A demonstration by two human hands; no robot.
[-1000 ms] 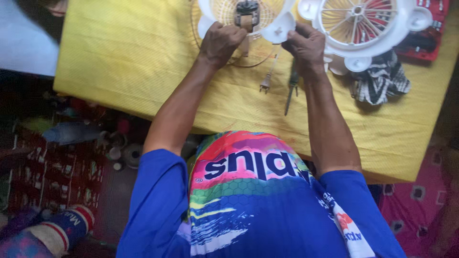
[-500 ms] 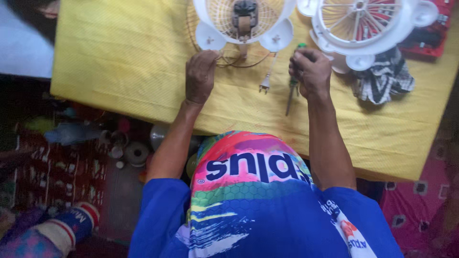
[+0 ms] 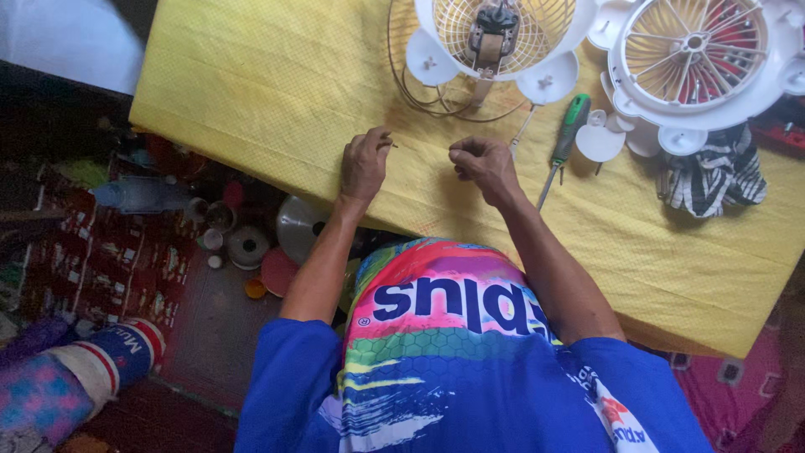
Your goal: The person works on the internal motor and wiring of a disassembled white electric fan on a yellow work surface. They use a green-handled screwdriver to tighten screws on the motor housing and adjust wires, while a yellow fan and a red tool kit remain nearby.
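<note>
Resting on the yellow tablecloth (image 3: 251,101), left hand (image 3: 365,164) curled, fingertips pinching what looks like a small screw or pin (image 3: 392,145); too small to tell for sure, tip poking out rightward toward the other hand. Sitting just beside it, right hand (image 3: 480,164) loosely fisted, fingers folded in, contents impossible to tell. Hands apart, narrow gap of cloth between them, both well short of the fan parts. Lying straight ahead of the gap, beyond both hands: white fan housing (image 3: 495,42) with motor (image 3: 490,33) showing at centre, sitting over a wire guard ring (image 3: 419,92), mounting lobes pointing back toward the hands. Lying right of the right hand, green-handled screwdriver (image 3: 563,143), long axis running diagonal, handle far and right, tip near and left, pointing toward the right wrist; right hand clearly nearer. Further right, second white fan grille (image 3: 696,50) with red blades behind, striped cloth (image 3: 713,180) bunched below it.
</note>
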